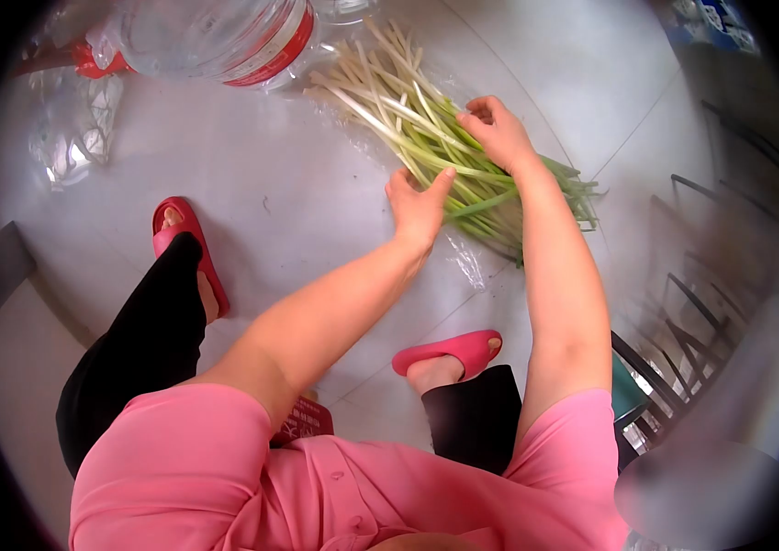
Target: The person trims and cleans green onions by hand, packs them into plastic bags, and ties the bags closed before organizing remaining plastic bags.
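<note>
A loose bundle of green onions (pixel 463 151) lies slantwise on the floor, white ends toward the top and green leaves toward the right. Along its near edge is my left hand (pixel 417 209), thumb raised apart from the fingers, touching the stalks. My right hand (pixel 499 136) rests at the far side of the bundle, fingers bent and a small gap between them and the thumb. Neither hand shows a stalk gripped in it. Under the onions spreads a clear plastic sheet (pixel 465 262), mostly covered by them.
Large clear plastic bottles, one with a red label (pixel 270 46), stand at the top left, near a crumpled clear bag (pixel 77 129). Dark metal chair or rack legs (pixel 683 340) crowd the right side. My feet in red slippers (pixel 196 248) flank the floor area. A red printed bag (pixel 307 421) sits below me.
</note>
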Action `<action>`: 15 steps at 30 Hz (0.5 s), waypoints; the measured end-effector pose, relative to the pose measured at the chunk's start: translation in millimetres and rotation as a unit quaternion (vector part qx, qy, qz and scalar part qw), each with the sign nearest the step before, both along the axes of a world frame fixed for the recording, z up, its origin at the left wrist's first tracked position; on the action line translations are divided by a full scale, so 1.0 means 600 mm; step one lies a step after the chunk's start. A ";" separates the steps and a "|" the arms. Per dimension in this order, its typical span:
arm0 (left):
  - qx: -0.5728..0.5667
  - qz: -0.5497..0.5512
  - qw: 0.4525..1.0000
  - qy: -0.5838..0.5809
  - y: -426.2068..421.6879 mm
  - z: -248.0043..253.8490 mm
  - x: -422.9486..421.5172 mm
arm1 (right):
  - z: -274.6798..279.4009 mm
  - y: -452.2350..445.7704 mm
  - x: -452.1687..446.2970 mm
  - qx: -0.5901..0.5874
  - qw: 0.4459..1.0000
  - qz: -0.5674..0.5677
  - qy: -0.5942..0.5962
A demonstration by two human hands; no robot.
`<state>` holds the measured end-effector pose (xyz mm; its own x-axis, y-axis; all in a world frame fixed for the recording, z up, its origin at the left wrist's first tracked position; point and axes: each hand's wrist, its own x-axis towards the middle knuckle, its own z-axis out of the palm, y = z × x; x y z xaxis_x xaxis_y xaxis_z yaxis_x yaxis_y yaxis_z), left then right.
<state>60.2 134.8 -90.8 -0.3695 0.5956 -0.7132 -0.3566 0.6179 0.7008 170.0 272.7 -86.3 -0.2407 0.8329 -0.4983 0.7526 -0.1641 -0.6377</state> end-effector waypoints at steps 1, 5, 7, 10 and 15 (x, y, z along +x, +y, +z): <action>-0.001 -0.001 1.000 0.001 0.001 -0.008 -0.002 | -0.004 0.006 -0.001 -0.001 1.000 -0.001 0.001; 0.048 0.021 0.993 -0.104 0.016 -0.001 -0.010 | 0.007 0.015 -0.015 -0.114 0.992 0.047 -0.041; 0.058 0.042 0.986 -0.149 0.030 0.014 -0.013 | 0.017 0.011 -0.023 -0.129 0.986 0.069 -0.077; 0.061 0.096 0.976 -0.185 0.048 0.015 -0.010 | 0.031 0.006 -0.035 -0.159 0.983 0.051 -0.080; 0.069 0.157 0.950 -0.259 0.048 0.008 -0.010 | 0.078 0.002 -0.061 -0.313 0.947 0.058 -0.038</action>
